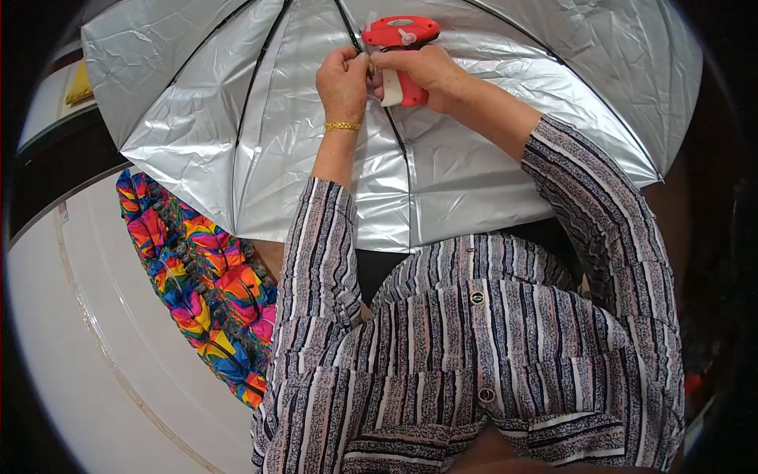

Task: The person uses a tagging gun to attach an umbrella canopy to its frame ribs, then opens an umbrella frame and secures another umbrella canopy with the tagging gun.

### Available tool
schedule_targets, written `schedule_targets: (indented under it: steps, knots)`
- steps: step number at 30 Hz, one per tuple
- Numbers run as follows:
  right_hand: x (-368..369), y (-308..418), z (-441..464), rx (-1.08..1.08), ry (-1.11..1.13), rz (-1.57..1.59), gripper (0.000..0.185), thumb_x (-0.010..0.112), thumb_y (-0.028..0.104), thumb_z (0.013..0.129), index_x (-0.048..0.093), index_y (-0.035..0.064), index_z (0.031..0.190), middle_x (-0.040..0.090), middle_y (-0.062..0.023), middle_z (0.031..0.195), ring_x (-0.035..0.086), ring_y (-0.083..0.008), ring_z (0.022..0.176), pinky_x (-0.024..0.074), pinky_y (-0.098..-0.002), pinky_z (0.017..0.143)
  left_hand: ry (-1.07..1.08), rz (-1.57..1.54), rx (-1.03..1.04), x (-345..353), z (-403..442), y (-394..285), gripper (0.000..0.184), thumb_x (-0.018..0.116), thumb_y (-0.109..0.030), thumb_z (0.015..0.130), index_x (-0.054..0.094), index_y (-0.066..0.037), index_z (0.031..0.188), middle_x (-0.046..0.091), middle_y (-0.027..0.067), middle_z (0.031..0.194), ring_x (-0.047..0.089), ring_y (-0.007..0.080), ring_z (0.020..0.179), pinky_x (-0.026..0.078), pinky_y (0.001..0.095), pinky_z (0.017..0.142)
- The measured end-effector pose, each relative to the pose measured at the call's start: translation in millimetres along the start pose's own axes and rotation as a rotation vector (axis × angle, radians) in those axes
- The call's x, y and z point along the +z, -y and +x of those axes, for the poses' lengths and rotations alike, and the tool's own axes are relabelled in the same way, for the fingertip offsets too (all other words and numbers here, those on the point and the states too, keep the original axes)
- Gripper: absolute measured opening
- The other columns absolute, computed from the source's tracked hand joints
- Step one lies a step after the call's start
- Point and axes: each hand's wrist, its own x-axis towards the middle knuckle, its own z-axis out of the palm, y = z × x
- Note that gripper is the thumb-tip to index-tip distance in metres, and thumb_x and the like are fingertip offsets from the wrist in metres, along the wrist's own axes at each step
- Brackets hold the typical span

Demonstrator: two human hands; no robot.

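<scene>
A silver umbrella canopy (316, 182) with thin black ribs is spread open across the upper view. My left hand (344, 85), with a gold bracelet at the wrist, is closed at a black rib (395, 130) near the top centre. Right beside it, my right hand (418, 69) has its thumb and fingertips pressed together at the same rib, almost touching the left fingertips. A red and white handheld tool (401, 31) is held in my right hand. Whatever lies between the fingertips is too small to make out.
Colourful folded fabric bundles (225, 288) lie at the left on a pale surface (87, 316). A curved black edge (59, 166) runs along the far left, with a yellow item (80, 85) above it. The canopy's rim hangs over my lap.
</scene>
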Motion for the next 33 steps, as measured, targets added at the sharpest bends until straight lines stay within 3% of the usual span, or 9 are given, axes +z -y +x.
schedule_targets:
  steps: [3, 6, 12, 24, 28, 31, 33]
  knots:
    - [-4.6, 6.8, -5.3, 0.074, 0.127, 0.091, 0.023, 0.062, 0.016, 0.081, 0.057, 0.0001, 0.097, 0.063, -0.0109, 0.079, 0.064, -0.0205, 0.067, 0.0549, -0.0322, 0.062, -0.001, -0.02, 0.002, -0.3, 0.0, 3.3, 0.016, 0.061, -0.008, 0.079, 0.059, 0.003, 0.09, 0.061, 0.005, 0.069, 0.055, 0.0087, 0.055, 0.045, 0.0226, 0.05]
    - [-9.3, 9.9, -2.5, 0.112, 0.168, 0.131, 0.023, 0.061, 0.015, 0.082, 0.056, 0.0, 0.098, 0.063, -0.0112, 0.079, 0.064, -0.0207, 0.067, 0.0551, -0.0324, 0.062, -0.025, 0.019, 0.085, 1.1, 1.9, 3.9, 0.015, 0.061, -0.007, 0.079, 0.059, 0.004, 0.09, 0.061, 0.0045, 0.07, 0.055, 0.0084, 0.055, 0.044, 0.0223, 0.05]
    - [-15.4, 16.9, -1.3, 0.167, 0.222, 0.151, 0.021, 0.058, 0.014, 0.083, 0.054, 0.0003, 0.099, 0.063, -0.0112, 0.079, 0.064, -0.0204, 0.066, 0.0554, -0.0316, 0.062, 0.003, -0.003, 0.058, 0.3, -1.5, -3.1, 0.015, 0.06, -0.006, 0.079, 0.059, 0.004, 0.09, 0.06, 0.0039, 0.07, 0.054, 0.0079, 0.055, 0.044, 0.022, 0.049]
    - [-20.1, 47.0, -3.8, 0.19, 0.313, 0.024, 0.015, 0.058, 0.013, 0.084, 0.056, 0.0012, 0.093, 0.062, -0.0084, 0.074, 0.062, -0.0166, 0.062, 0.0537, -0.028, 0.057, 0.064, -0.087, 0.039, 1.7, -9.8, -24.0, 0.012, 0.06, -0.005, 0.079, 0.058, 0.003, 0.087, 0.06, 0.0034, 0.069, 0.053, 0.0078, 0.054, 0.043, 0.0213, 0.048]
    - [-22.0, 52.7, 2.1, 0.157, 0.361, -0.224, 0.015, 0.061, 0.016, 0.082, 0.057, 0.0036, 0.088, 0.059, -0.005, 0.07, 0.059, -0.0136, 0.057, 0.0491, -0.0246, 0.05, 0.073, -0.114, 0.047, 2.3, -8.3, -20.5, 0.011, 0.059, -0.005, 0.079, 0.058, 0.003, 0.087, 0.06, 0.0039, 0.067, 0.054, 0.0086, 0.054, 0.044, 0.0216, 0.048]
    - [-16.4, 36.9, -5.2, 0.1, 0.139, -0.256, 0.017, 0.065, 0.02, 0.079, 0.057, 0.0064, 0.083, 0.057, -0.0025, 0.068, 0.056, -0.0116, 0.053, 0.0445, -0.0228, 0.046, 0.031, -0.104, 0.045, -1.9, -11.4, -8.4, 0.013, 0.06, -0.006, 0.078, 0.058, 0.003, 0.086, 0.06, 0.0047, 0.066, 0.055, 0.0096, 0.054, 0.044, 0.0225, 0.049]
    - [-19.9, 28.5, 0.9, 0.117, 0.155, -0.265, 0.018, 0.067, 0.021, 0.078, 0.057, 0.0073, 0.083, 0.057, -0.0019, 0.067, 0.055, -0.0111, 0.052, 0.0439, -0.023, 0.045, -0.029, 0.037, 0.082, -0.1, -6.9, 1.6, 0.017, 0.063, -0.013, 0.073, 0.06, 0.001, 0.084, 0.062, 0.0083, 0.067, 0.058, 0.0156, 0.054, 0.047, 0.0277, 0.052]
